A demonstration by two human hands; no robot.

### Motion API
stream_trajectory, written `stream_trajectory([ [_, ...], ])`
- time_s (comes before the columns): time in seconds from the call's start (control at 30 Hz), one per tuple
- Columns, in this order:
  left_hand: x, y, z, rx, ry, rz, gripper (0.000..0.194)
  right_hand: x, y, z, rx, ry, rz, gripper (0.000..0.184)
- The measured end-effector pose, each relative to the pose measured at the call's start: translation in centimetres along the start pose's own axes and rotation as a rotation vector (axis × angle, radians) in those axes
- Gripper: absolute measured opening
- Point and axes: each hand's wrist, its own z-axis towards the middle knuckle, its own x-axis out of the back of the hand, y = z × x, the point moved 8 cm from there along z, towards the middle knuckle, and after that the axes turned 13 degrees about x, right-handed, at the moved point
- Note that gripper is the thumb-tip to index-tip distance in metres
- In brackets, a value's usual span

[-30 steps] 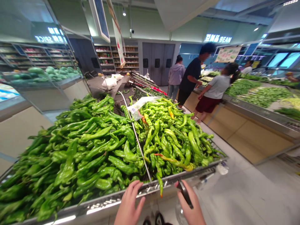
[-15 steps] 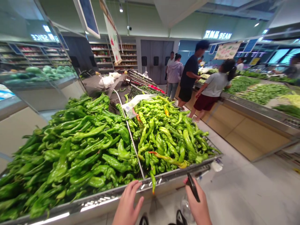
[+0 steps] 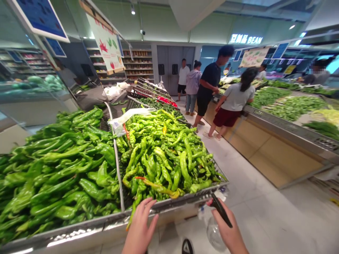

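Observation:
My left hand [image 3: 140,225] is open at the front rim of the pepper crate, fingers stretched forward and thumb apart. A pale green pepper [image 3: 134,208] hanging over the rim is partly behind it. Beside the crate's right front corner, my right hand [image 3: 227,225] is closed round a slim black handle-like object [image 3: 221,211]. Under that hand shows a clear rounded thing [image 3: 214,234]; whether it joins the black piece I cannot tell. Light green wrinkled peppers [image 3: 164,158] fill the crate before me, and darker long green peppers [image 3: 66,176] are heaped on the left.
A white divider [image 3: 118,173] parts the two heaps. A clear plastic bag [image 3: 127,120] lies on the peppers. Several people, one in a dark shirt [image 3: 210,77], stand along the aisle by the leafy-greens counter [image 3: 278,137]. Pale floor tiles [image 3: 265,208] lie to the right.
My view has shifted right, so the pepper heaps sit farther left. My left hand now covers part of the hanging pepper. My right hand still grips the black object.

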Motion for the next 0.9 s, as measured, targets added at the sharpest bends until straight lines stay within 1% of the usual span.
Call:
stream_trajectory([
  [0.1,-2.4,2.5,0.1,0.014,0.023,-0.005,0.037,2.5,1.0,1.6,0.038,-0.066,0.013,0.019],
  [0.2,-4.5,3.9,0.0,0.035,0.036,0.003,0.037,3.9,1.9,2.6,0.061,-0.076,0.027,0.022],
  [0.33,-6.6,4.2,-0.7,0.081,0.054,0.032,0.039,4.4,2.8,3.3,0.066,-0.109,0.057,0.024],
  [0.47,-7.9,3.5,-1.4,0.118,0.067,0.060,0.041,4.9,2.9,4.4,0.046,-0.127,0.073,0.028],
  [0.57,-8.7,2.6,-1.7,0.161,0.078,0.084,0.044,5.0,2.1,5.4,0.046,-0.153,0.100,0.032],
  [0.73,-9.7,1.1,-2.2,0.224,0.089,0.122,0.047,4.1,-0.3,7.0,0.080,-0.236,0.143,0.024],
  [0.8,-9.8,1.0,-2.4,0.233,0.091,0.123,0.048,3.5,-1.4,7.8,0.076,-0.232,0.151,0.023],
  [0.9,-9.7,1.1,-2.7,0.247,0.080,0.112,0.049,2.8,-3.0,9.3,0.083,-0.180,0.158,0.026],
])
